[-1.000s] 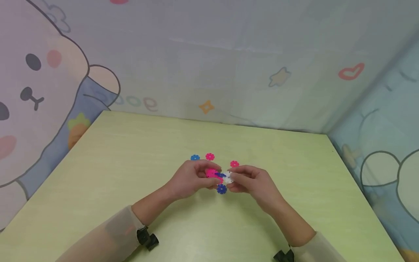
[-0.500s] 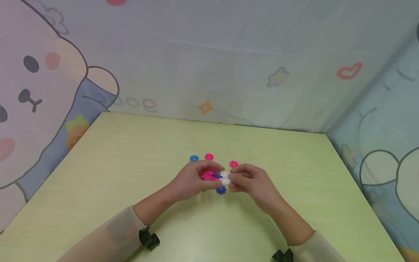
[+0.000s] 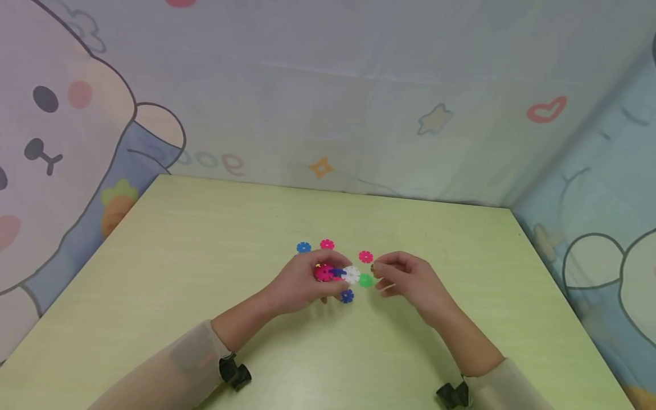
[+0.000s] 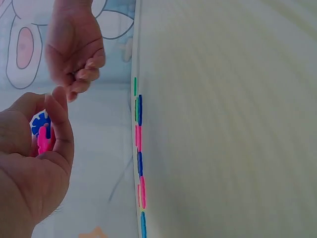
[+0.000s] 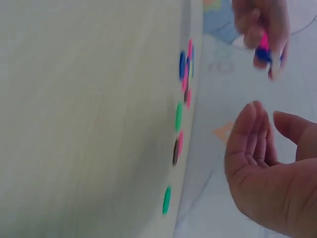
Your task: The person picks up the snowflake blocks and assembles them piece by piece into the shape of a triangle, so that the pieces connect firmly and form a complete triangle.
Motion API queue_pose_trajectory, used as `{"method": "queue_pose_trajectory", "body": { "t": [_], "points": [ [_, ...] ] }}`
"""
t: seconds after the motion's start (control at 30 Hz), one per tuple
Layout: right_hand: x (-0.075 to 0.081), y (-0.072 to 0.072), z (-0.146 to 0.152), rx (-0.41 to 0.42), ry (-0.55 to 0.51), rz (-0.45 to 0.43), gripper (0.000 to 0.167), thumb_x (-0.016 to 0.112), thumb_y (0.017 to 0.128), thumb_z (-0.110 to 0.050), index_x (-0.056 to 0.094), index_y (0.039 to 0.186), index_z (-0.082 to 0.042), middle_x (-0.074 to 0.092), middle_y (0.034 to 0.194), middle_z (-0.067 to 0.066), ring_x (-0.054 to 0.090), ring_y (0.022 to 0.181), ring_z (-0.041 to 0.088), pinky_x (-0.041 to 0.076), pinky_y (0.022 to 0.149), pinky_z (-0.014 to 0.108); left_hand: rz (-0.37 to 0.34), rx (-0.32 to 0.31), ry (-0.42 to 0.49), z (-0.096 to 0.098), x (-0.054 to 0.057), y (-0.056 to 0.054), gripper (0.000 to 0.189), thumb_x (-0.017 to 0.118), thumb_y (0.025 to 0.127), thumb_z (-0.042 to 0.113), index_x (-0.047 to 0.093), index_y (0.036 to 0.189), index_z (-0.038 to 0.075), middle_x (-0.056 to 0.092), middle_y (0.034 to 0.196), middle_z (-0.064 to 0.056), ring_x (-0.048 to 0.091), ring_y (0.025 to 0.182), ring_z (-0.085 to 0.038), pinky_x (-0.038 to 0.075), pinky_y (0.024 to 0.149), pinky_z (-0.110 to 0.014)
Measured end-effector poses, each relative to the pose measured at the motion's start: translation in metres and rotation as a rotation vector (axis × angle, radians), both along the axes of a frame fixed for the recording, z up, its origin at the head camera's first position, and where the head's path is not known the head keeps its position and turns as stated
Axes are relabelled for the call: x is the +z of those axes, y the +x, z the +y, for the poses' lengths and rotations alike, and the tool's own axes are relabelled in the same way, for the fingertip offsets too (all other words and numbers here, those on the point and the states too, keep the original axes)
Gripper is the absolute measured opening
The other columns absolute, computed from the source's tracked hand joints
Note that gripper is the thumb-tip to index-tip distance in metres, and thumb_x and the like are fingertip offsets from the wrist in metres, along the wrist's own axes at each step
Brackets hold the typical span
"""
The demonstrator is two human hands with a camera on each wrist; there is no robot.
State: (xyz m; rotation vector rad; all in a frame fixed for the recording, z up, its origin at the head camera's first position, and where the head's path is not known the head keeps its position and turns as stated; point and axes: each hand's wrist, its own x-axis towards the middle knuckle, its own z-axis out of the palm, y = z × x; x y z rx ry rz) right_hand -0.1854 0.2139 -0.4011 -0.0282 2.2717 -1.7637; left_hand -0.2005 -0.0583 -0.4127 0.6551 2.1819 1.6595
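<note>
My left hand (image 3: 294, 285) holds a small cluster of joined snowflake discs above the table, between thumb and fingers. A pink disc (image 3: 324, 273), a dark blue disc (image 3: 338, 273) set edge-on and a white disc (image 3: 351, 275) show in it; the palm and fingers hide part of the cluster. The left wrist view shows blue (image 4: 39, 123) and pink (image 4: 43, 140) pieces inside the curved fingers. To the right of the cluster, my right hand (image 3: 412, 282) is apart from it, fingers bent loosely. In the right wrist view its thumb and fingers stand apart with nothing between them.
Loose snowflake discs lie on the table (image 3: 230, 239) around the hands: light blue (image 3: 304, 247), pink (image 3: 327, 244), another pink (image 3: 366, 257), green (image 3: 365, 280) and dark blue (image 3: 347, 296). A brown disc (image 3: 372, 267) is partly behind the right fingertips. A printed cloth wall (image 3: 359, 114) stands behind.
The right hand has let go of the white disc and moved right, uncovering the green disc. The white disc stays attached to the cluster in the left hand, which has barely moved.
</note>
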Motion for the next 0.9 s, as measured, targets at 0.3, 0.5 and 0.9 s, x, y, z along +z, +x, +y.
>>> {"method": "queue_pose_trajectory", "body": {
  "t": [0.3, 0.5, 0.9],
  "points": [
    [-0.013, -0.027, 0.057, 0.006, 0.317, 0.073, 0.035, 0.07, 0.108, -0.022, 0.069, 0.137, -0.003, 0.07, 0.108, 0.01, 0.066, 0.096, 0.025, 0.059, 0.082, 0.034, -0.002, -0.015, -0.006, -0.001, -0.001, -0.001, 0.04, 0.083, 0.099, 0.015, 0.07, 0.136, 0.008, 0.078, 0.118, -0.012, 0.083, 0.092, -0.037, 0.068, 0.083, -0.05],
    [-0.024, -0.039, 0.067, 0.062, 0.413, 0.045, 0.04, 0.075, 0.105, -0.024, 0.068, 0.139, -0.005, 0.067, 0.106, 0.008, 0.06, 0.088, 0.022, 0.051, 0.074, 0.031, 0.009, -0.003, -0.009, -0.001, -0.001, -0.001, 0.041, 0.082, 0.1, 0.017, 0.07, 0.138, 0.01, 0.074, 0.133, -0.013, 0.082, 0.094, -0.038, 0.066, 0.081, -0.035],
    [-0.029, -0.037, 0.058, 0.1, 0.462, 0.066, 0.028, 0.08, 0.1, -0.021, 0.068, 0.121, -0.006, 0.065, 0.107, 0.006, 0.058, 0.096, 0.022, 0.049, 0.082, 0.032, 0.011, 0.028, -0.02, 0.0, -0.002, -0.001, 0.042, 0.088, 0.095, 0.021, 0.073, 0.134, 0.012, 0.076, 0.128, -0.01, 0.078, 0.094, -0.015, 0.065, 0.082, -0.031]
  ]
}}
